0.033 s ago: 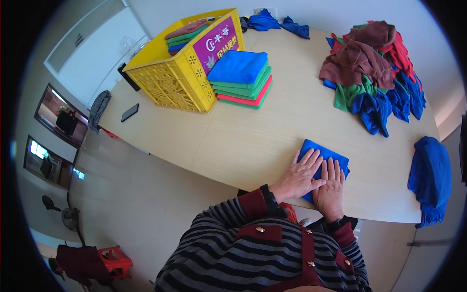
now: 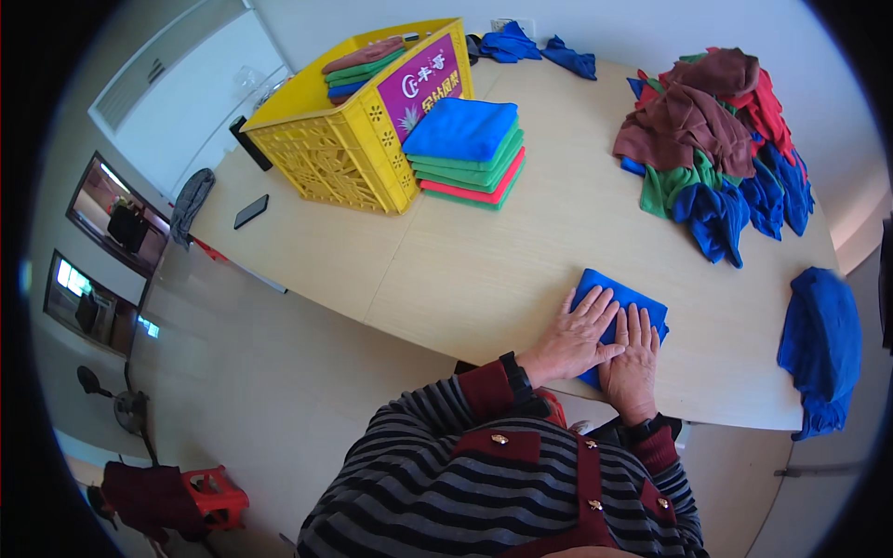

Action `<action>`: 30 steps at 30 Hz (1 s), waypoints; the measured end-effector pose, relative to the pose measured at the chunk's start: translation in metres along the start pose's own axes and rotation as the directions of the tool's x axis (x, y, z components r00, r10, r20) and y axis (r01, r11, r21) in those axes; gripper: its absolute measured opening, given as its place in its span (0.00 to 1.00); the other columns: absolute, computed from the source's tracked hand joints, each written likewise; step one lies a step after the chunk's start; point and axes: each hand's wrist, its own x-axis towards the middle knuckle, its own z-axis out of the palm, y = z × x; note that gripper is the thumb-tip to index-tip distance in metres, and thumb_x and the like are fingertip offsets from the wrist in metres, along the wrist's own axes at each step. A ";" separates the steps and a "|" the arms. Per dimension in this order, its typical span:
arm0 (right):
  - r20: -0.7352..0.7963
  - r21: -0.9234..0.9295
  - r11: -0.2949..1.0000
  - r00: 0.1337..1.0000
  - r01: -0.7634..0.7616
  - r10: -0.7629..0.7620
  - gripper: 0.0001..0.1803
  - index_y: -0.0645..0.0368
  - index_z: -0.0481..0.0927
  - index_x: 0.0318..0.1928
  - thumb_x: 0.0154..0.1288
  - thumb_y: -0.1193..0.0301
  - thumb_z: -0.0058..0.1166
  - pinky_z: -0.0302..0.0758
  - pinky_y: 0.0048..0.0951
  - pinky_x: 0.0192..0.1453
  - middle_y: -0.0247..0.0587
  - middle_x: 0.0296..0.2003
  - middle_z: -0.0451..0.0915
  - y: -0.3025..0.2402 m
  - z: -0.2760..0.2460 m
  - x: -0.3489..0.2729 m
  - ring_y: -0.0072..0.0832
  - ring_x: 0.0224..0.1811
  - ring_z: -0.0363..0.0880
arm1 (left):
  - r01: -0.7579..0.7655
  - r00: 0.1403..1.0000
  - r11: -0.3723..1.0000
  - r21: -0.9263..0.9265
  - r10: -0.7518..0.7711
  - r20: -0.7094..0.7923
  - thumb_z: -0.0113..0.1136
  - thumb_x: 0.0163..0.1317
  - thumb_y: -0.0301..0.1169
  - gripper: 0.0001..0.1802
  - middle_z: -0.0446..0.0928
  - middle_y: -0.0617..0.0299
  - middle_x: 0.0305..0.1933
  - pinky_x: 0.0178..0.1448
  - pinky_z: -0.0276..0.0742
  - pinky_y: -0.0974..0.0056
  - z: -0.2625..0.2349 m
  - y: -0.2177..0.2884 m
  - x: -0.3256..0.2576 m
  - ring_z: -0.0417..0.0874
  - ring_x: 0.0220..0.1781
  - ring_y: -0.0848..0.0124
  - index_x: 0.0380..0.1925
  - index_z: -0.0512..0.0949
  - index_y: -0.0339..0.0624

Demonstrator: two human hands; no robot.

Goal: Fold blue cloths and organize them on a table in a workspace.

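A folded blue cloth [image 2: 595,282] lies on the table near its front edge. Flat on top of it rests my left hand [image 2: 579,337], fingers stretched out. My right hand [image 2: 633,367] presses beside it, also flat, its fingers pointing away from me. The left thumb reaches across the right hand. Neither hand grips anything, and both cover much of the cloth. Farther off to the left stands a neat stack of folded cloths [image 2: 462,130], blue on top with green and red ones below.
A yellow plastic crate [image 2: 326,153] holding folded cloths stands behind the stack. At the back right is a heap of crumpled cloths [image 2: 693,130]. A blue cloth [image 2: 820,330] hangs over the right edge. A phone [image 2: 251,211] lies left on the table [image 2: 521,279].
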 end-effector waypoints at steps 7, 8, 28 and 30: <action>-0.014 -0.049 0.998 0.999 0.036 -0.037 0.36 0.65 0.64 0.74 0.73 0.55 0.48 0.47 0.55 0.82 0.56 0.75 0.61 0.006 0.003 -0.004 0.51 0.80 0.53 | 0.017 0.996 1.000 0.000 -0.017 -0.087 0.42 0.74 0.62 0.44 0.59 0.45 0.79 0.82 0.42 0.39 0.010 0.004 -0.005 0.52 0.84 0.52 0.73 0.65 0.34; -0.020 -0.061 0.997 0.998 0.056 -0.057 0.36 0.65 0.64 0.74 0.73 0.55 0.48 0.47 0.55 0.82 0.56 0.75 0.61 0.006 0.004 -0.005 0.51 0.80 0.53 | 0.017 0.995 1.000 -0.006 -0.017 -0.102 0.42 0.74 0.62 0.44 0.60 0.44 0.79 0.82 0.43 0.39 0.011 0.005 -0.008 0.53 0.83 0.51 0.72 0.65 0.33; 0.037 -0.071 0.976 0.979 0.204 -0.202 0.35 0.64 0.65 0.73 0.75 0.54 0.47 0.49 0.52 0.82 0.58 0.74 0.62 0.017 0.008 0.000 0.52 0.79 0.55 | 0.058 0.973 0.989 -0.137 -0.087 -0.215 0.43 0.72 0.64 0.45 0.62 0.44 0.77 0.79 0.46 0.34 0.022 0.003 -0.031 0.54 0.82 0.50 0.69 0.70 0.33; 0.044 -0.078 0.980 0.982 0.184 -0.181 0.35 0.63 0.64 0.73 0.76 0.54 0.47 0.49 0.51 0.82 0.57 0.74 0.62 0.017 0.008 0.000 0.52 0.79 0.55 | 0.046 0.969 0.985 -0.164 -0.084 -0.233 0.44 0.71 0.64 0.45 0.63 0.44 0.77 0.79 0.47 0.34 0.023 0.003 -0.032 0.55 0.82 0.50 0.68 0.72 0.33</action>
